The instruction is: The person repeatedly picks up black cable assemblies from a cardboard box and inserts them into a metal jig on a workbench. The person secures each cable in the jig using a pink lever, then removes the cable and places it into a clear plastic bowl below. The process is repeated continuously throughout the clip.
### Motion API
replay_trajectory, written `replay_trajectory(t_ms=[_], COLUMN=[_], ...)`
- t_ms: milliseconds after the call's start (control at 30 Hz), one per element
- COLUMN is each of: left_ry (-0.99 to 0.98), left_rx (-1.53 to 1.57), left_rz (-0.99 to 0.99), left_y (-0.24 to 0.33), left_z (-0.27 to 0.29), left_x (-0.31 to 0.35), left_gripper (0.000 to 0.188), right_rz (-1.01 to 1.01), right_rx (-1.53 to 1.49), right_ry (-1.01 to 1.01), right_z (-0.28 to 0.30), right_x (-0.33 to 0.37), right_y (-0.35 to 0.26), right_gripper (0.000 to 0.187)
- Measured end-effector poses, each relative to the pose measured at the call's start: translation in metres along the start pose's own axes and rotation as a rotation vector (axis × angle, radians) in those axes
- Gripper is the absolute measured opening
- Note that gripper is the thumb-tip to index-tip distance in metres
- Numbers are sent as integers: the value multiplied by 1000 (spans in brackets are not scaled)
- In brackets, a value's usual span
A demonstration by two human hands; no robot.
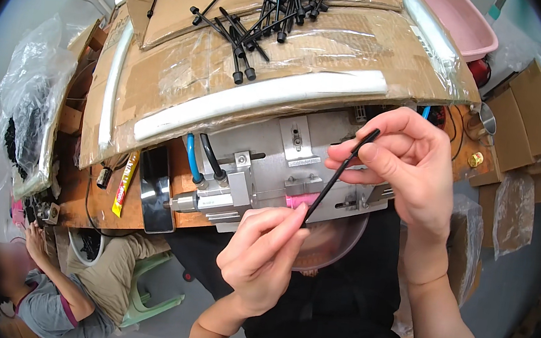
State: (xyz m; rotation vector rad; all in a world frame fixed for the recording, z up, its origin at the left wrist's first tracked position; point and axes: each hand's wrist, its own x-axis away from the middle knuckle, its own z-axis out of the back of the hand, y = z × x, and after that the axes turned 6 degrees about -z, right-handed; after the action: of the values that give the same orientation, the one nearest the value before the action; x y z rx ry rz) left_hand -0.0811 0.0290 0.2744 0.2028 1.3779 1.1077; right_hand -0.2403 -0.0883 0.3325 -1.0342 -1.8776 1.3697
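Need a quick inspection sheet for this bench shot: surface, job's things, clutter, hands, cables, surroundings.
Surface: cardboard sheet wrapped in clear film covers the bench top, with a white strip along its near edge.
Job's things: thin black rod held at both ends; pile of black rods on the cardboard.
Clutter: yellow tube and dark phone on the wooden bench.
Hands: left hand pinches the rod's lower end; right hand pinches its upper end.
Cables: blue hose and black hose run into the grey metal machine.
Surroundings: pink basin, cardboard boxes, plastic bags, a seated person lower left.
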Motion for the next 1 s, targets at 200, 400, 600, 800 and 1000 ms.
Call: replay_trajectory(t_ms=[200, 400, 600, 800, 1000], left_ry=[-75, -151, -185, -394, -471], left_rx=[141, 75, -272, -528, -626], left_rz=[-136, -130, -83, 2, -15], left_y=[-5, 8, -6, -16, -16], left_z=[5, 8, -11, -25, -27], left_x=[6, 15, 41, 51, 49], left_gripper=[50, 54, 65, 75, 72], right_rz=[-206, -315, 106, 180, 237], right_rx=[5, 68, 375, 360, 362], right_ry=[-203, -250, 152, 256, 327], right_z=[13, 3, 9, 13, 19], right_x=[-2, 2, 3, 17, 25], right_y=[-20, -13, 15, 23, 21], right_gripper=[15, 15, 26, 24, 23])
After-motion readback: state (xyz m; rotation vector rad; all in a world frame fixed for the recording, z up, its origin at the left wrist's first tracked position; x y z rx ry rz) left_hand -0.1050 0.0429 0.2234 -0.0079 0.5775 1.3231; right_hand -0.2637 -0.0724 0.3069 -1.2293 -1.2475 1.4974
